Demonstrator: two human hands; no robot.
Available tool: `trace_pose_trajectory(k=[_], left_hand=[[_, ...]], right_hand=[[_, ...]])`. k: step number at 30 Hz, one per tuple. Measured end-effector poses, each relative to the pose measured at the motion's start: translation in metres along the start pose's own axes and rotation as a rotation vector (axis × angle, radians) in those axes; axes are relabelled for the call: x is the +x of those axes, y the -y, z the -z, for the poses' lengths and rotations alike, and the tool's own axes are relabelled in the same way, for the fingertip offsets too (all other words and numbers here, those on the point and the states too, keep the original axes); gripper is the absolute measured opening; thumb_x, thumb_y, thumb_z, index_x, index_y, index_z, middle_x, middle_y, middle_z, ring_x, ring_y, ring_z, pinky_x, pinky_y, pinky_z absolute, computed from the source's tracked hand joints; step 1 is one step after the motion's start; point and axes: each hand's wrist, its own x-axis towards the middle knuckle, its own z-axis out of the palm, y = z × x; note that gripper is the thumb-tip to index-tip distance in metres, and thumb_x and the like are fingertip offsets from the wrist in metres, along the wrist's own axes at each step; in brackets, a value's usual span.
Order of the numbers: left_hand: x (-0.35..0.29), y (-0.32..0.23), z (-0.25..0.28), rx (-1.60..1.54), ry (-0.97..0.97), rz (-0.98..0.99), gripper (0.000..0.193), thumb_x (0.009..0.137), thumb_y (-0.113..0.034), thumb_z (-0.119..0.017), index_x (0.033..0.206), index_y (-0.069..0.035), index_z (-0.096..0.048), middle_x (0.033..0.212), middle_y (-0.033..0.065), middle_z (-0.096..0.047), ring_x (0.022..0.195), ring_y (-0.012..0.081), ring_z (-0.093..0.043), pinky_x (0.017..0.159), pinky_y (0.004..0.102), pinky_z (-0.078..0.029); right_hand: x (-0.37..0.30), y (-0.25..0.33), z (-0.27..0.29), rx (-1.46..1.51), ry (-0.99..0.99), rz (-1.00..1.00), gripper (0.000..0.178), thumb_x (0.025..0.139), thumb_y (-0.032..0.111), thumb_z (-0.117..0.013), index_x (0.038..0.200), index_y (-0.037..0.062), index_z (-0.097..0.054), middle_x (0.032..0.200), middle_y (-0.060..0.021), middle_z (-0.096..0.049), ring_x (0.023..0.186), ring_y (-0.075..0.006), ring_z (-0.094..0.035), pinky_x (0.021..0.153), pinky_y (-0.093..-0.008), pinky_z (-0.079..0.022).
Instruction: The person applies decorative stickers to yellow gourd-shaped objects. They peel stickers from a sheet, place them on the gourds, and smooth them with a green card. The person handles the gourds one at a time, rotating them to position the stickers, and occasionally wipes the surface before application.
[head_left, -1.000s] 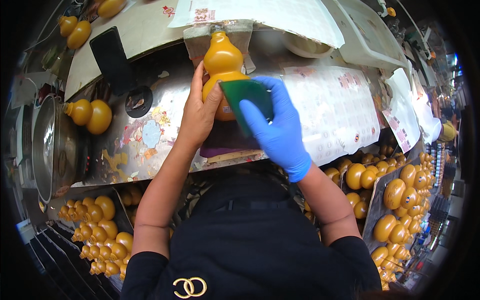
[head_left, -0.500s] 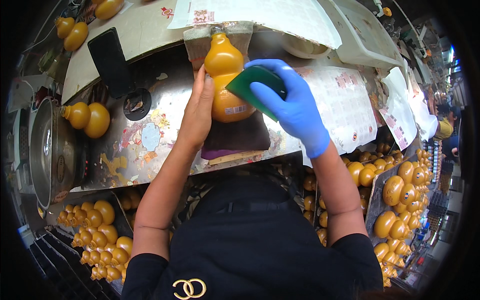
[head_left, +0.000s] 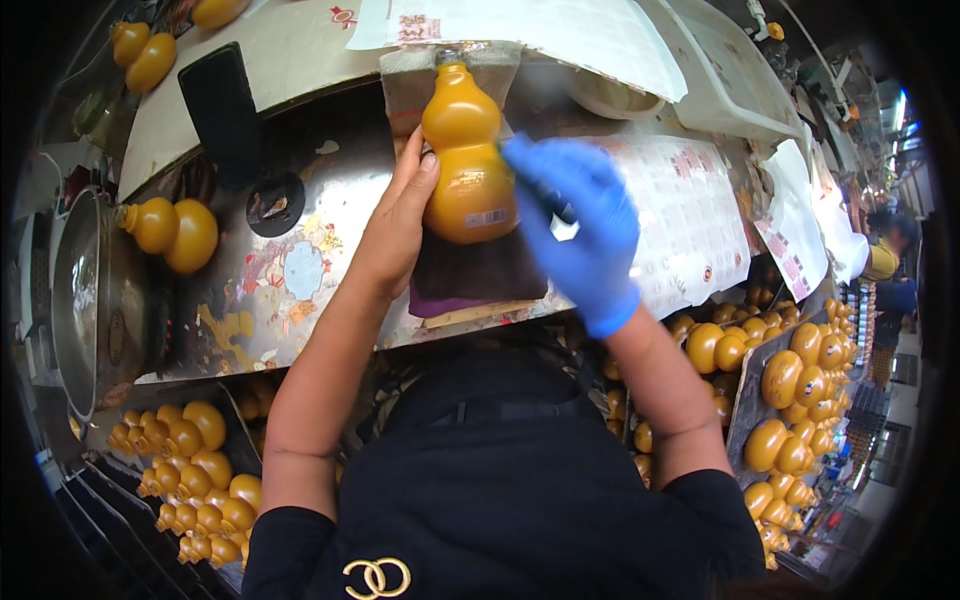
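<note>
A glossy yellow-brown gourd-shaped bottle (head_left: 462, 180) lies on a dark cloth pad (head_left: 465, 268) in front of me, its neck pointing away. Near its base is a small printed label. My bare left hand (head_left: 402, 210) rests along the bottle's left side, fingers and thumb pressed to its waist. On the right, my blue-gloved right hand (head_left: 585, 225) is smeared by motion beside the bottle. It grips a dark green scraper, mostly hidden behind the fingers, with one edge close to the bottle's right side.
Printed label sheets (head_left: 665, 215) lie to the right, with another sheet (head_left: 520, 30) at the back. A phone (head_left: 218, 115) stands at the left near a metal pan (head_left: 95, 300) and another gourd bottle (head_left: 180, 232). Racks of gourd bottles (head_left: 200, 490) flank me.
My right hand has turned, so the green scraper, broadly visible before, is now mostly hidden. The bottle and my left hand appear slightly farther right in view.
</note>
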Motion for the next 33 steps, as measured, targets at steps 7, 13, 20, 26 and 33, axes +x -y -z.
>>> trace_pose_trajectory(k=[7,13,20,26,33], left_hand=[[-0.001,-0.008,0.005,-0.109,0.026,0.119,0.054,0.101,-0.025,-0.034,0.149,-0.005,-0.017,0.146,0.0116,-0.033,0.135,0.0213,-0.033,0.111,0.0329,-0.026],[0.003,-0.008,0.012,-0.121,0.058,0.158,0.055,0.101,-0.026,-0.037,0.148,-0.004,-0.018,0.146,0.0112,-0.034,0.135,0.0204,-0.031,0.111,0.0305,-0.024],[0.001,-0.006,0.012,-0.104,0.050,0.150,0.058,0.101,-0.029,-0.038,0.148,-0.002,-0.017,0.146,0.0132,-0.034,0.134,0.0206,-0.033,0.110,0.0302,-0.026],[0.001,0.000,0.014,-0.112,0.032,0.104,0.061,0.101,-0.031,-0.039,0.147,0.001,-0.016,0.148,0.0141,-0.029,0.139,0.0209,-0.024,0.112,0.0305,-0.019],[-0.008,0.000,-0.001,0.113,-0.043,-0.098,0.069,0.099,-0.043,-0.039,0.148,-0.002,-0.013,0.146,0.0170,-0.030,0.136,0.0253,-0.030,0.111,0.0339,-0.024]], right_hand=[[-0.043,0.045,-0.036,-0.058,0.222,0.106,0.041,0.068,0.014,-0.071,0.108,0.0120,-0.066,0.103,-0.0004,-0.061,0.068,-0.0174,-0.052,0.058,-0.0313,-0.042],[-0.025,0.040,-0.019,-0.144,0.120,0.108,0.037,0.066,0.013,-0.070,0.103,0.0119,-0.069,0.101,0.0000,-0.063,0.068,-0.0165,-0.055,0.055,-0.0285,-0.044],[-0.042,0.038,-0.027,0.097,0.145,0.091,0.038,0.068,0.009,-0.069,0.106,0.0114,-0.065,0.099,-0.0009,-0.063,0.078,-0.0190,-0.059,0.063,-0.0317,-0.047],[-0.033,0.011,0.000,-0.041,0.192,0.209,0.028,0.065,0.005,-0.068,0.093,0.0112,-0.068,0.095,-0.0027,-0.064,0.081,-0.0207,-0.063,0.063,-0.0318,-0.051],[-0.047,0.010,0.009,0.235,0.194,-0.073,0.026,0.075,0.007,-0.071,0.100,0.0067,-0.064,0.092,-0.0061,-0.065,0.078,-0.0219,-0.064,0.067,-0.0311,-0.052]])
